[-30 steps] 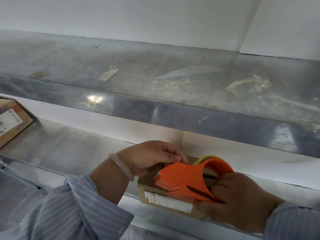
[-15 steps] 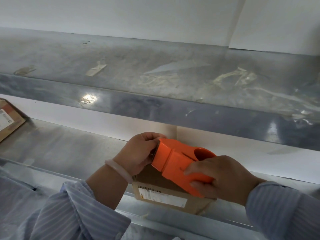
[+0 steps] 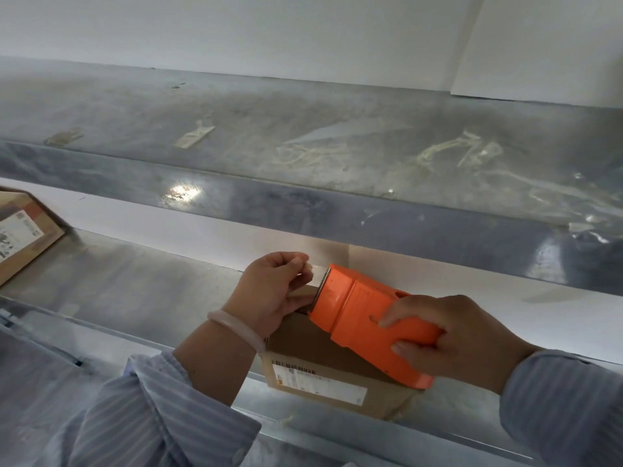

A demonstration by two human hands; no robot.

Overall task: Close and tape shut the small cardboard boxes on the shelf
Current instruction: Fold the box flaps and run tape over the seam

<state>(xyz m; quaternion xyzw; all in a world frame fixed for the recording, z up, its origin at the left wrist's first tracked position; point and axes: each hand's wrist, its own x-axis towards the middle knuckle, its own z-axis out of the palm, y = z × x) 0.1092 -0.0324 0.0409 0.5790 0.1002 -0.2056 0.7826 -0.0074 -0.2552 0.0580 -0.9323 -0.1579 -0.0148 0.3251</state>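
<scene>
Left hand [image 3: 269, 291] is drawing the clear tape end [image 3: 313, 270] off the orange plastic tape dispenser [image 3: 364, 321] now, pinching it. Right hand [image 3: 455, 342] is gripping the dispenser above the small brown cardboard box [image 3: 313, 352] on the metal shelf [image 3: 135, 281]. Box is looking light, so pin its top.

Bare shelf [image 3: 135, 284] lies open from the box [image 3: 323, 362] out toward 9 o'clock, until a second box [image 3: 23, 237] blocks the far edge. At 12 o'clock the upper shelf [image 3: 303, 210] hangs low, wall [image 3: 236, 241] close behind. Left hand [image 3: 269, 294], tape [image 3: 315, 269], dispenser [image 3: 367, 325] and right hand [image 3: 462, 338] crowd the box top, 10 through 3 o'clock.
</scene>
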